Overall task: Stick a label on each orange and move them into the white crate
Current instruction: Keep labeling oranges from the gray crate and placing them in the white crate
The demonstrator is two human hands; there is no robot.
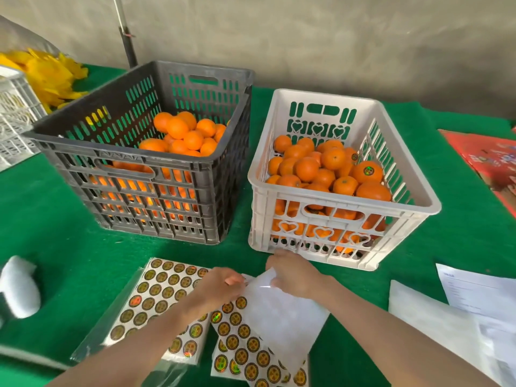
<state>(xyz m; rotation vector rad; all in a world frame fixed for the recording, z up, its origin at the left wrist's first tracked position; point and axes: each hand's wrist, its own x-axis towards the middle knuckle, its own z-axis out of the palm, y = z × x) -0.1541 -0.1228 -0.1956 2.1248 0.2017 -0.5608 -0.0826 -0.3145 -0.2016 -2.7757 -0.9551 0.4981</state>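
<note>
A dark grey crate (83, 129) at the left holds unlabelled oranges (184, 135). To its right, the white crate (346, 263) holds several oranges, and one labelled orange (367, 171) shows its sticker. In front lie label sheets: a full sheet (159, 291) of round gold stickers at the left, and a partly used sheet (268, 331) at the right. My left hand (217, 286) pinches at the top edge of the partly used sheet. There my right hand (296, 272) grips the sheet's bare white corner.
Green cloth (55, 233) covers the table. A white crate (14, 115) and yellow wrappers (53, 76) sit far left, a white foam piece (19, 286) at the near left. White papers (460, 303) lie at the right, red cartons (491, 160) behind them. A pole (127, 32) stands at the back.
</note>
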